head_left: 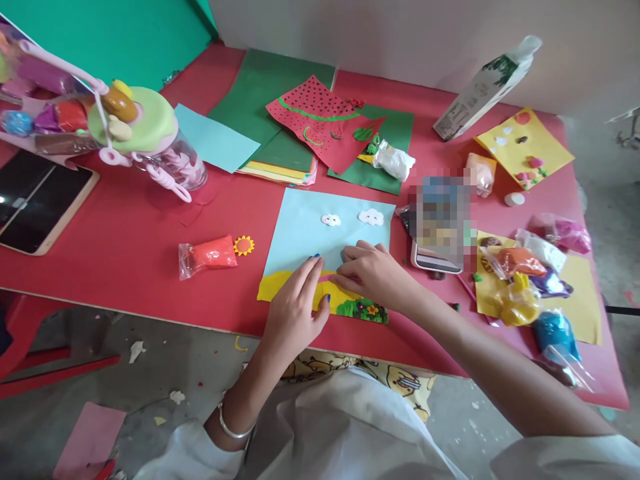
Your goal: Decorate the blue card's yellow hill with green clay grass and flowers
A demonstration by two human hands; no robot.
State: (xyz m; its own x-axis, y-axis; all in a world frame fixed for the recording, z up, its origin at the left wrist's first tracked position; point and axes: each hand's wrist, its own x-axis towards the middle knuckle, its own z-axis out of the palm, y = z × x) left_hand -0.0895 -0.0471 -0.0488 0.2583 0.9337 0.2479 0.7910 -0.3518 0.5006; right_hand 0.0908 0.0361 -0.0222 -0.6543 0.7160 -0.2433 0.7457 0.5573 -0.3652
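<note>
My left hand (297,300) lies on the yellow lower strip of a light blue sheet (305,230), its fingers stretched out and its thumb apart. Close beside it, my right hand (370,270) has its fingers curled and pinched. A thin pink stick (327,277) shows between the two hands; its end runs under my right fingers. On the same sheet sit two white clay clouds, a left one (331,220) and a right one (371,217). Green clay with small flowers (369,309) covers the lower right corner.
Left of the sheet lie a red clay packet (210,255) and a clay sun (244,245). A phone (436,261), several clay packets (520,300) and a carton (487,87) are to the right. Behind are coloured papers (280,143); a lidded bottle (175,163) stands at left.
</note>
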